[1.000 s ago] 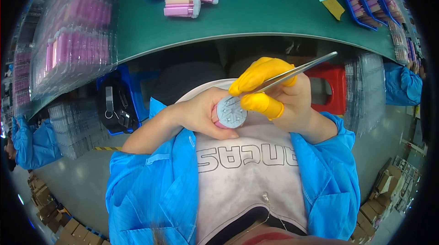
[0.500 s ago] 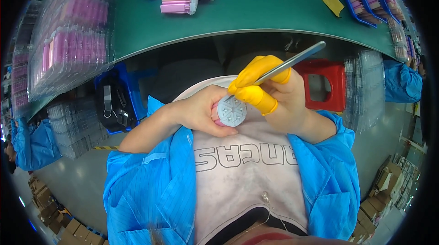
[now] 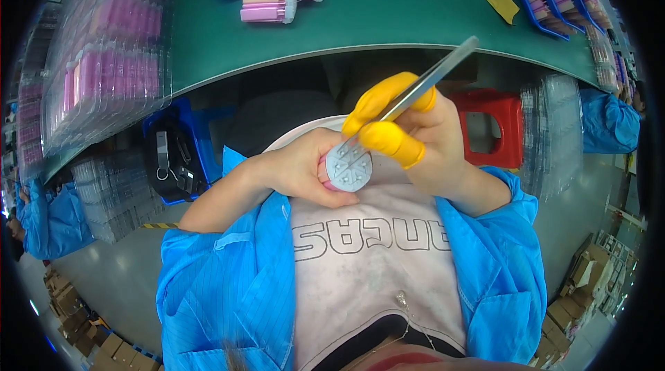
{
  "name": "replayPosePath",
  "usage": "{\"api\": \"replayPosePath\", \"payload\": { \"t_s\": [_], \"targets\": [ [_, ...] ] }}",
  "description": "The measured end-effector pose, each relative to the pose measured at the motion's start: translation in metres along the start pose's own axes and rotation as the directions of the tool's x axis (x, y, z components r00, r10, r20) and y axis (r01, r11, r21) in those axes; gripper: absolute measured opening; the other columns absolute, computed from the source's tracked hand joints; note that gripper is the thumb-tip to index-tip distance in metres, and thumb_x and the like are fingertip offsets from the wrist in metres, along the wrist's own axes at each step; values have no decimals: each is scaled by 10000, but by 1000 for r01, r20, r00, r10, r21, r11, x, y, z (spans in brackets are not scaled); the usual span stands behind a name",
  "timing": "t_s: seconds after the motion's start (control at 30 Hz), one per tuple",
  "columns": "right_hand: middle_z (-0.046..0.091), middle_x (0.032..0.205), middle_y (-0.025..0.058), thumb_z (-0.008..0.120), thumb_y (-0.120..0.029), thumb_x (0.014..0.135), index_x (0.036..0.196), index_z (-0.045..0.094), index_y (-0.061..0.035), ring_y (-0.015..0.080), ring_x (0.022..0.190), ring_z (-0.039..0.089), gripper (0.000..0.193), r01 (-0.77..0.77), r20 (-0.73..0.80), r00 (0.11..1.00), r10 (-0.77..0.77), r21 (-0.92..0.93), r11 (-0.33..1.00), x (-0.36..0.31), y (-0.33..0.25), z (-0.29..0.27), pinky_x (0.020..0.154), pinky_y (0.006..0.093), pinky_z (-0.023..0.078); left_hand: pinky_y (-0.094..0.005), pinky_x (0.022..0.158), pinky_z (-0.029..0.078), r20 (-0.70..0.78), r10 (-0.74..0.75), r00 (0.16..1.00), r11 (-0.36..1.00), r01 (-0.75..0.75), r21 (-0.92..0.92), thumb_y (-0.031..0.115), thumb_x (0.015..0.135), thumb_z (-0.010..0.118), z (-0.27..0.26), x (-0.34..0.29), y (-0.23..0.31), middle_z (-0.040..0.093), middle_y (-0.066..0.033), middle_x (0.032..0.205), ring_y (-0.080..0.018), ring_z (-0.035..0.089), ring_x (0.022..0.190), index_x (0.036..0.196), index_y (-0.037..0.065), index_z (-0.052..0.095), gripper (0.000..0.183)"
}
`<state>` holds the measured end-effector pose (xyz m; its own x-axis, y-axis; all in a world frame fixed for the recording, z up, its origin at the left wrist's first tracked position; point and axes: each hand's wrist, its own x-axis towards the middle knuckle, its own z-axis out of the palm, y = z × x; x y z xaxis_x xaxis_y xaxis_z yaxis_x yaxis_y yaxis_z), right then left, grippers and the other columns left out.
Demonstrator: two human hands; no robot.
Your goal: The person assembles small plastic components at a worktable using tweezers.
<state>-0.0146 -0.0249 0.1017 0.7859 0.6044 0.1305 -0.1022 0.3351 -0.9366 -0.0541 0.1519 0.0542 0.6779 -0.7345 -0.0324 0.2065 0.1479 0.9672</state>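
Near the chest, below the green table's (image 3: 388, 24) edge, the left hand (image 3: 298, 166) has its grip closed around a round grey disc (image 3: 348, 166), while the right hand (image 3: 409, 132), in yellow finger covers, pinches metal tweezers (image 3: 422, 83) whose tips touch the disc.

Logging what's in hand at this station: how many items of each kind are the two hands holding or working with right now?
Round grey disc-faced part, held in the left hand: 1
Metal tweezers, held in the right hand: 1
Yellow finger cots on the right hand: 2
Total: 4
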Motion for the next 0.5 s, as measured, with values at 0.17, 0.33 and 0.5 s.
{"api": "replayPosePath", "payload": {
  "t_s": [0.17,0.33,0.5],
  "targets": [
    [563,933,119,640,-48,776,1001,520,39,168,840,584,270,173,-53,983,-176,-67,983,-4,3,-3,758,270,479,-262,705,451,-279,164,946,964,-94,248,59,625,716,13,5,8,582,-67,824,-141,575,772,924,35,542,347],
    [566,927,114,651,-28,761,976,539,42,183,844,589,252,285,-68,953,-296,-137,949,-1,7,-2,777,274,476,-240,600,468,-563,550,617,640,122,759,36,597,752,13,7,7,596,-68,769,-148,597,664,841,39,551,317],
    [562,909,112,652,-47,766,978,536,45,176,837,588,258,234,-119,960,-253,-150,961,1,10,5,769,265,479,-247,571,464,-506,640,578,532,142,835,16,595,739,12,7,10,583,-82,747,-186,592,628,831,35,544,307]
  ]
}}
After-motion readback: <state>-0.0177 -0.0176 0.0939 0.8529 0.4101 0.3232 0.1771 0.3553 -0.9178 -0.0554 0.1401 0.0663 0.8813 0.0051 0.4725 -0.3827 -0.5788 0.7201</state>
